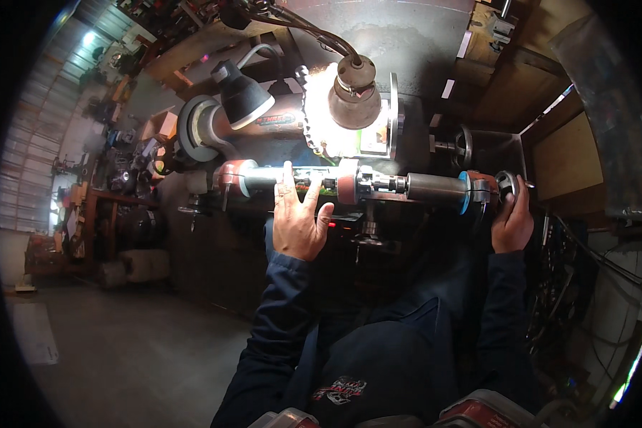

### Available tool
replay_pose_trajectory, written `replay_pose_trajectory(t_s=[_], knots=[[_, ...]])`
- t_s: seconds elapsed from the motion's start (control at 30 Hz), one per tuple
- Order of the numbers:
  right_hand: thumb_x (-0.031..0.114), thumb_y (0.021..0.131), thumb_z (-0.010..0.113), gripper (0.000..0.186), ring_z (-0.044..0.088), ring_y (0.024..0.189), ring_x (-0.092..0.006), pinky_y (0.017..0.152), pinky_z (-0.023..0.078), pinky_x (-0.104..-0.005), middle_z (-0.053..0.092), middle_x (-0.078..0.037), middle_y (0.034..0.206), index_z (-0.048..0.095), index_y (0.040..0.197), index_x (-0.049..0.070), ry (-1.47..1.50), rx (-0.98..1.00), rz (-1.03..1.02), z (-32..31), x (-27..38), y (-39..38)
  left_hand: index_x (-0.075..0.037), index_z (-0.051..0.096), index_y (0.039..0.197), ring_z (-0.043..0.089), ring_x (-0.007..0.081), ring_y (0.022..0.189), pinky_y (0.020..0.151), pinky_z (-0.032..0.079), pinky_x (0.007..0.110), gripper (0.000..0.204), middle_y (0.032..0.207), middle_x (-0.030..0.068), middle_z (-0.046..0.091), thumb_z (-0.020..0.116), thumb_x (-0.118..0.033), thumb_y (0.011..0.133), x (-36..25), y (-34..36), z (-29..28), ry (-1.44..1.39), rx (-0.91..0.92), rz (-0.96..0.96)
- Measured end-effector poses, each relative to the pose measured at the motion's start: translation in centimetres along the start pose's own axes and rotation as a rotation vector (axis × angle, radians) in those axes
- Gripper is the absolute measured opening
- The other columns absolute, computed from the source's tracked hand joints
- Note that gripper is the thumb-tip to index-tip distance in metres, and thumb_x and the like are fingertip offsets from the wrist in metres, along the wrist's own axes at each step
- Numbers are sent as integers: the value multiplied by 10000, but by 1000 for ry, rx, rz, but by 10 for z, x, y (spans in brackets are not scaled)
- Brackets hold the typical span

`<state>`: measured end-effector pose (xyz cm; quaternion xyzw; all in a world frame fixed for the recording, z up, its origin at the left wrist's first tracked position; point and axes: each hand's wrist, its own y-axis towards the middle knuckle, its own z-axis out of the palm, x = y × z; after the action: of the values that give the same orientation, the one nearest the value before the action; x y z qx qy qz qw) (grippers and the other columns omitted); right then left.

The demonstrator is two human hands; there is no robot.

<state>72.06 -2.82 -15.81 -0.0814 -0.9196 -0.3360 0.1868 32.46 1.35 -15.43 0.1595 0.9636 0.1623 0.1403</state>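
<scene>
A long machine with a horizontal row of shafts and collars stretches across in front of me. My left hand (299, 227) lies over its left middle, fingers spread, the fingertips at or touching a steel cylinder (264, 182); exact contact is unclear. Right of those fingers sits a reddish collar (347, 184), followed by a thicker steel cylinder (436, 187) ending at a blue ring (465, 191). At the right end, my right hand (515, 225) has its fingers curled around the rim of a small metal handwheel (505, 182). Another reddish collar (234, 178) is at the left end.
Close above the shafts hang a lit grey lamp (354, 107) and a black lamp (242, 96). A round grey wheel (191, 132) stands behind at left, a second handwheel (465, 146) behind at right. A cluttered bench (110, 196) lies far left; cables (606, 264) run at right.
</scene>
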Motion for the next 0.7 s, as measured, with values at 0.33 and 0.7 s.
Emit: replay_pose_trajectory(t_s=[0.33,0.7], knots=[[167,1038,424,406,600,1160,-430,925,519,-440,575,-273,1304,461,1396,-20,78,-143,9,14,0,-23,-102,541,1402,310,483,1409,1153,286,506,610,1548,326,253,432,-550,1001,-3,2,-1,-7,-1,-23],[148,982,480,571,590,1140,-475,952,498,-452,541,-328,1305,296,1474,-75,202,-130,199,48,-35,-76,-97,538,1401,293,488,1415,1161,271,513,603,1553,326,241,431,-539,1005,-2,2,1,-12,0,-2]])
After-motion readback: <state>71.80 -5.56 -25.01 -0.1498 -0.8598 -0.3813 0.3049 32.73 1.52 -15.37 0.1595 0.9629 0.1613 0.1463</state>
